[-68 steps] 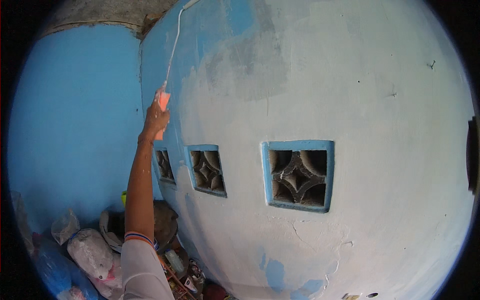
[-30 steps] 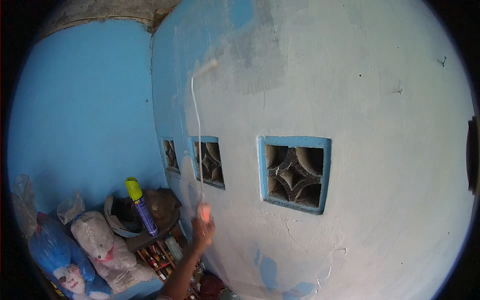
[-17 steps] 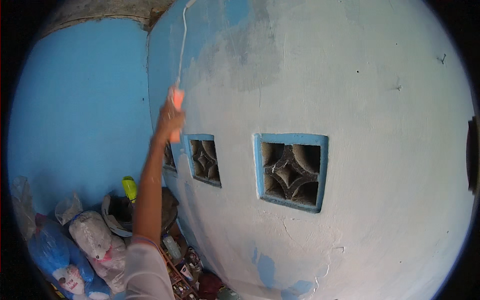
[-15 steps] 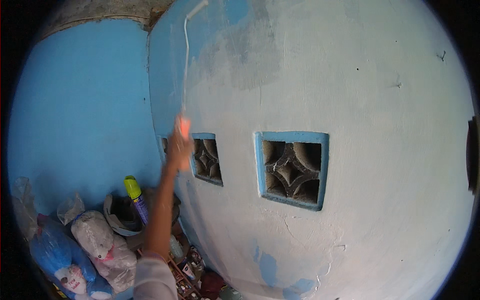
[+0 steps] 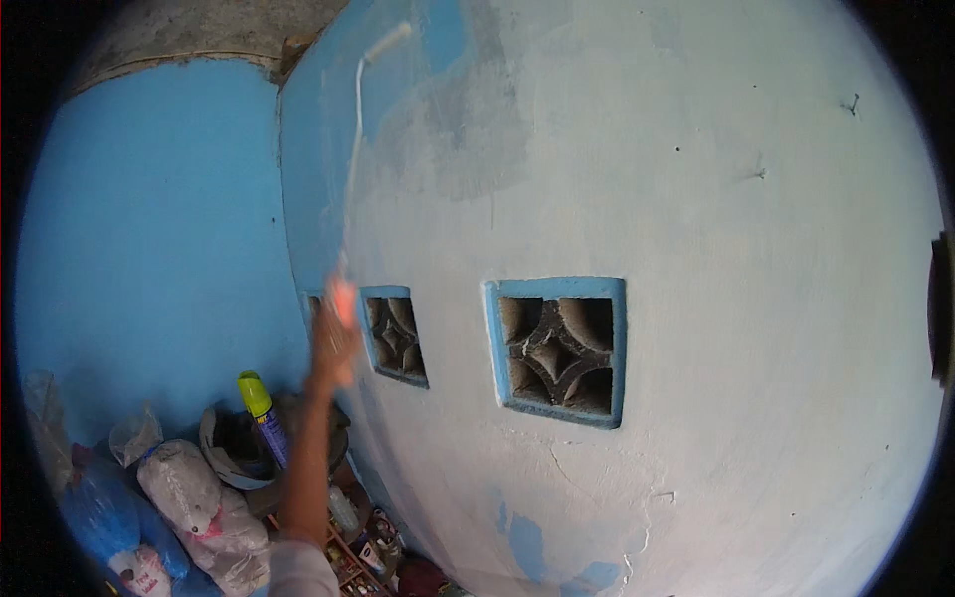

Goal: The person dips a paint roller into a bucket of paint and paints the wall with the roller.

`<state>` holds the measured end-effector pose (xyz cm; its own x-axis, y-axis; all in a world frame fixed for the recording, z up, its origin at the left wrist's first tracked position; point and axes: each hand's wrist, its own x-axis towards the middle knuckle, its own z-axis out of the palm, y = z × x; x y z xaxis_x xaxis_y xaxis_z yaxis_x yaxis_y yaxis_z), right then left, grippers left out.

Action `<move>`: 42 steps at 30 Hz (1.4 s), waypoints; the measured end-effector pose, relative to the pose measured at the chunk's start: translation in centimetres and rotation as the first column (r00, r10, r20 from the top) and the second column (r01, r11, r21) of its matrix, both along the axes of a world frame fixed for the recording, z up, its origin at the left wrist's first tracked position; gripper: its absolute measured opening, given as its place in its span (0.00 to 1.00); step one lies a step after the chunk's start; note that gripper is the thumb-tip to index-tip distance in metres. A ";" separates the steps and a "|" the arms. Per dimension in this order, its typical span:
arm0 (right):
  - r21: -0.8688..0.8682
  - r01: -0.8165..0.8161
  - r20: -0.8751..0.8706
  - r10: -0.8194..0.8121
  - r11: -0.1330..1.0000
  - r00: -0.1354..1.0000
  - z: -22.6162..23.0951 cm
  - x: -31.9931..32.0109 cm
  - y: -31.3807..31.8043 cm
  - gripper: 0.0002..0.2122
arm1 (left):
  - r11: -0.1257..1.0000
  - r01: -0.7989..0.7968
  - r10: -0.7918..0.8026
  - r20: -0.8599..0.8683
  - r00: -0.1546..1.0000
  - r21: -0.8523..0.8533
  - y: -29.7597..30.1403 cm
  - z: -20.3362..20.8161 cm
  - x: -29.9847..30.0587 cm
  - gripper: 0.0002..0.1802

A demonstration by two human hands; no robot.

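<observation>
My left hand is raised in front of the wall and closed around the orange handle of a paint roller. The roller's long thin frame runs upward and bends near the top. Its small whitish roller head lies against the upper wall, beside a bright blue patch. Motion blurs the fingers a little. Pale whitish paint covers much of this wall, with grey and blue patches showing near the roller head. My right hand is out of view.
Two square vent blocks with blue frames, one near and one farther left, are set in the wall. Bagged soft toys, a helmet, a yellow-capped spray can and a cluttered shelf stand below left. Nails stick out at upper right.
My hand and the roller have moved lower and slightly left in the picture. The wall has also shifted left and a little down as the view turned. The grip stays on the handle.
</observation>
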<state>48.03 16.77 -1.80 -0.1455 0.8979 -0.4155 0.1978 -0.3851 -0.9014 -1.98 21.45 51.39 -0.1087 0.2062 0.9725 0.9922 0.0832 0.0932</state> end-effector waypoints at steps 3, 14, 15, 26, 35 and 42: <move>-0.027 0.046 0.073 -0.044 0.999 0.996 0.7 0.0 -0.5 0.18 | 0.999 0.020 -0.016 0.092 0.996 -0.050 -2.3 14.0 1.8 0.33; -0.042 0.114 -0.008 -0.114 0.993 0.993 0.0 1.3 -1.1 0.15 | 0.987 -0.136 0.122 -0.148 0.981 -0.085 0.0 -12.9 7.2 0.26; -0.020 0.097 0.051 -0.096 0.995 0.994 0.4 1.6 -1.4 0.15 | 0.966 0.224 -0.199 0.175 0.964 -0.133 -2.6 -15.8 10.9 0.26; 0.052 0.058 0.063 -0.061 0.997 0.996 1.0 1.6 -0.5 0.18 | 0.995 0.085 -0.087 -0.038 0.996 -0.048 -0.7 8.5 4.5 0.34; -0.016 0.189 0.089 -0.187 0.982 0.978 0.4 3.5 -3.4 0.20 | 0.998 0.046 -0.046 -0.011 0.999 -0.050 1.1 8.4 8.8 0.39; -0.033 0.129 -0.116 -0.132 0.991 0.984 0.4 4.1 -3.5 0.20 | 0.915 0.284 -0.197 0.298 0.934 -0.287 -4.3 -22.1 16.7 0.34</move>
